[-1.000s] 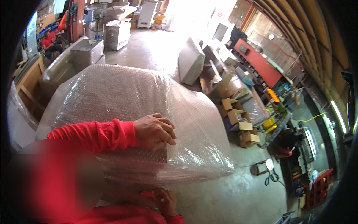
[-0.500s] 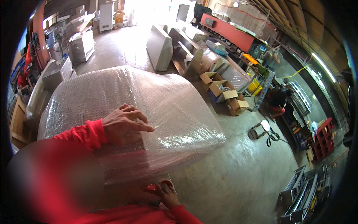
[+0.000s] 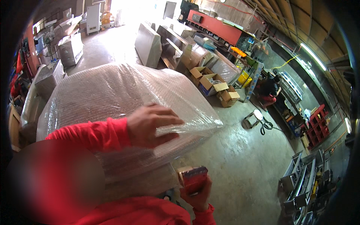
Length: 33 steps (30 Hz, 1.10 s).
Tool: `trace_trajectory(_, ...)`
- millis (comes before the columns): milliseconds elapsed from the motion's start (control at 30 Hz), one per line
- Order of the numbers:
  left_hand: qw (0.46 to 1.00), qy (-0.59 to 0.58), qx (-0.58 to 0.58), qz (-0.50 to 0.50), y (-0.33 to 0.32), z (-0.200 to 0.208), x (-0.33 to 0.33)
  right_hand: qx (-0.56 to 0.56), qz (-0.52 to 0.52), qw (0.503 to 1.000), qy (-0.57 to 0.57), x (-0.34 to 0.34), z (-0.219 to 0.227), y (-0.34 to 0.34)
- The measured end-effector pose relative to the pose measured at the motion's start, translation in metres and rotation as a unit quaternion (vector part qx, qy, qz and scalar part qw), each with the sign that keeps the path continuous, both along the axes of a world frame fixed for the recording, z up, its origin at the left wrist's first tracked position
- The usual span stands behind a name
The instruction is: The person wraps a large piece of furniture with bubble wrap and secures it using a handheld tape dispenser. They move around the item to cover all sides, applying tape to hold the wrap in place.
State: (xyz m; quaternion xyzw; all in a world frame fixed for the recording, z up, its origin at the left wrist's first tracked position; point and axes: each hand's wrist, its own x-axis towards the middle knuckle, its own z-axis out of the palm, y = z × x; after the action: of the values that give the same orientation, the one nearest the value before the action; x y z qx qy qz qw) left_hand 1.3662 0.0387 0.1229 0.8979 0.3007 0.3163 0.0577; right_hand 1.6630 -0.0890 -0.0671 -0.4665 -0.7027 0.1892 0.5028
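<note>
A large bulky item wrapped in clear bubble wrap [image 3: 93, 90] fills the space in front of me. My left hand [image 3: 150, 125] is over its right part, fingers apart and holding nothing; whether it touches the wrap I cannot tell. Low and to the right, my right hand [image 3: 198, 195] grips a red tape dispenser [image 3: 195, 179] with a pale roll at its left side. The dispenser is raised just beyond the wrapped item's near right edge, over the concrete floor. Part of the near side of the wrapping is hidden by my red left sleeve and a blurred patch.
Open cardboard boxes [image 3: 212, 83] stand beyond the wrapped item, beside large panels [image 3: 148, 43]. A round stool [image 3: 255, 117] with a black hose is on the floor to the right. Another person [image 3: 269, 92] crouches by the right wall. Metal frames [image 3: 303, 183] lie at the lower right.
My left hand has moved right over the wrap. My right hand has come up and to the right with the tape dispenser. The whole view has shifted slightly.
</note>
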Motion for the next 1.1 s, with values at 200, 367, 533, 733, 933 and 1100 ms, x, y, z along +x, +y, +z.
trace_trajectory(200,0.908,-0.044,-0.412,-0.056,-0.044,-0.01,0.039,0.075,0.038,0.996,0.004,-0.009,0.014,-0.006)
trace_trajectory(367,0.85,-0.066,-0.516,-0.084,-0.048,-0.023,0.046,0.101,0.033,0.994,-0.022,-0.017,0.022,0.005)
trace_trajectory(533,0.865,-0.132,-0.482,-0.047,-0.049,-0.032,0.051,0.1,0.014,0.993,-0.06,-0.018,0.029,0.005)
trace_trajectory(733,0.98,-0.055,-0.19,0.009,0.001,-0.012,0.076,0.061,-0.04,0.991,-0.108,-0.018,0.061,0.013)
trace_trajectory(933,0.942,0.031,-0.301,0.144,0.141,0.047,0.063,-0.189,0.173,0.946,0.198,-0.01,0.129,0.078)
trace_trajectory(1100,0.89,0.222,-0.175,0.357,0.187,0.03,0.033,-0.358,0.314,0.867,0.15,-0.022,0.166,0.167)
